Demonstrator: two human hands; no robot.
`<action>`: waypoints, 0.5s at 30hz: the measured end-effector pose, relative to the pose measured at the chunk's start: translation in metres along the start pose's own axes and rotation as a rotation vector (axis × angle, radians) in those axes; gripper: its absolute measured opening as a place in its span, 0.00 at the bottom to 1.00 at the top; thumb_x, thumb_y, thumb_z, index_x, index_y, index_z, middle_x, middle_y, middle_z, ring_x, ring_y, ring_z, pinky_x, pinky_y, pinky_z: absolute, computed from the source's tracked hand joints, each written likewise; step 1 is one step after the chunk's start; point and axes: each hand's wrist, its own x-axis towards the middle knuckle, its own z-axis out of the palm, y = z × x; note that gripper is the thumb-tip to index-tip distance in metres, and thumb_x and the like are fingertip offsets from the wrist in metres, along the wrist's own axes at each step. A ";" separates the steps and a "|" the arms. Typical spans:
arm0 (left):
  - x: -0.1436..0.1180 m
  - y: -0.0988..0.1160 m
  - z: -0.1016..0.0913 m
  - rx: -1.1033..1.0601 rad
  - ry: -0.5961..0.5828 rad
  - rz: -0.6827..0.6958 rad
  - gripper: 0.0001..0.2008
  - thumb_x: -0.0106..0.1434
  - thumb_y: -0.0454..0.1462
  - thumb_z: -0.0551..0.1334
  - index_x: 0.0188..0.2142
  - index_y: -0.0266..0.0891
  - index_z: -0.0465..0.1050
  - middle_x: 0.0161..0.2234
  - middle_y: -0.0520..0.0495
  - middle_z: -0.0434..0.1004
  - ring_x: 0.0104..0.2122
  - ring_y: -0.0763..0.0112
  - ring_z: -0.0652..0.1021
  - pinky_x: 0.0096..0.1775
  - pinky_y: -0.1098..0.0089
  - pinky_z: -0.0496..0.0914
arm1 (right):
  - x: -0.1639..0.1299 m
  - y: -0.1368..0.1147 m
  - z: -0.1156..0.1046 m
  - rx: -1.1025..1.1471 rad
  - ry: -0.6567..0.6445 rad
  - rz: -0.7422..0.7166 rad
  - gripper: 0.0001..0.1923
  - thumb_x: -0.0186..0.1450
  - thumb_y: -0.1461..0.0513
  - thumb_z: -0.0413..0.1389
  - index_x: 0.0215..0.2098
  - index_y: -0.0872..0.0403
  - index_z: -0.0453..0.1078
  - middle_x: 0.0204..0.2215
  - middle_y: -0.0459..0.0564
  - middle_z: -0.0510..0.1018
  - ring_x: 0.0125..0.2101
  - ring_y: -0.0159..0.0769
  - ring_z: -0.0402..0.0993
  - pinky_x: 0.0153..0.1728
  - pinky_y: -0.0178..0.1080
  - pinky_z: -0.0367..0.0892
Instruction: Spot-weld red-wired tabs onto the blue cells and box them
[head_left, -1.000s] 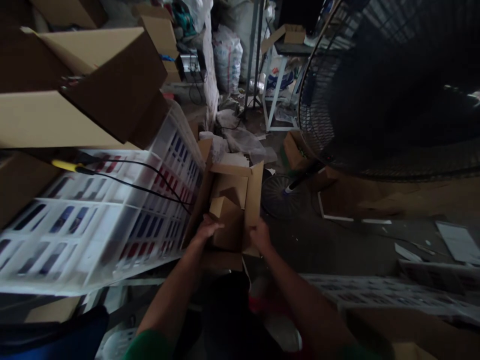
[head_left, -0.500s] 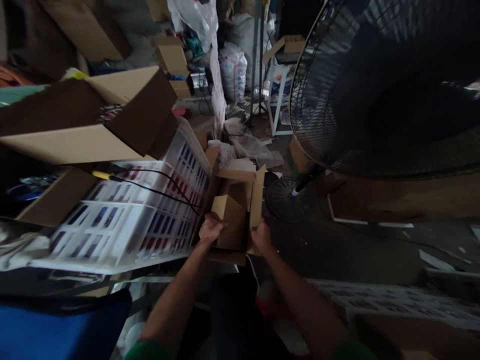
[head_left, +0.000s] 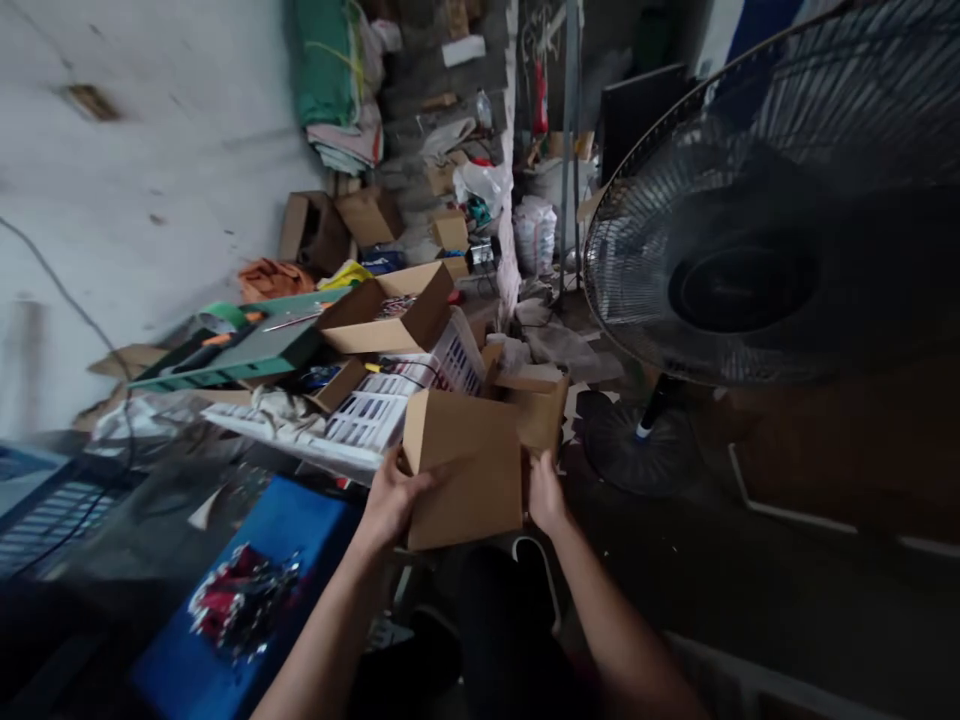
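Observation:
A brown cardboard box (head_left: 469, 470) is held up in front of me, between my two hands. My left hand (head_left: 394, 500) grips its left side, with the thumb lying across the near face. On the right edge, my right hand (head_left: 546, 492) has its fingers curled against the cardboard; the fingertips are partly hidden. Just behind the held box stands a larger open carton (head_left: 541, 408), partly covered by it. To the left, a white slatted plastic crate (head_left: 367, 415) carries another open cardboard box (head_left: 382, 320) with small items inside.
A large black fan (head_left: 742, 280) fills the upper right, its round base (head_left: 641, 450) on the floor. At lower left, a blue surface (head_left: 300, 520) bears a pile of small red and dark items (head_left: 240, 605). A green tray (head_left: 277, 350) lies beyond the crate.
The box has come up out of the larger carton and toward me. My right hand has left the carton's flap and now grips the box. The view has swung left and up.

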 end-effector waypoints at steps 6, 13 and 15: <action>-0.112 -0.036 -0.023 -0.082 0.049 -0.162 0.37 0.43 0.46 0.74 0.50 0.37 0.67 0.41 0.42 0.79 0.36 0.56 0.81 0.33 0.65 0.76 | -0.103 -0.011 0.005 0.220 -0.185 0.397 0.27 0.51 0.47 0.67 0.43 0.54 0.77 0.38 0.52 0.83 0.41 0.50 0.80 0.46 0.51 0.72; -0.217 -0.083 -0.030 -0.293 0.121 -0.293 0.37 0.44 0.47 0.73 0.53 0.41 0.66 0.43 0.42 0.80 0.37 0.53 0.81 0.33 0.63 0.76 | -0.187 -0.030 -0.030 -0.004 -0.203 0.365 0.24 0.48 0.51 0.71 0.38 0.52 0.72 0.33 0.47 0.81 0.35 0.43 0.77 0.39 0.42 0.71; -0.241 -0.090 -0.028 -0.338 0.201 -0.286 0.38 0.43 0.46 0.73 0.53 0.41 0.66 0.43 0.42 0.80 0.36 0.53 0.81 0.33 0.63 0.76 | -0.199 -0.037 -0.030 -0.041 -0.239 0.349 0.25 0.48 0.52 0.72 0.39 0.52 0.71 0.34 0.47 0.80 0.35 0.42 0.77 0.39 0.41 0.70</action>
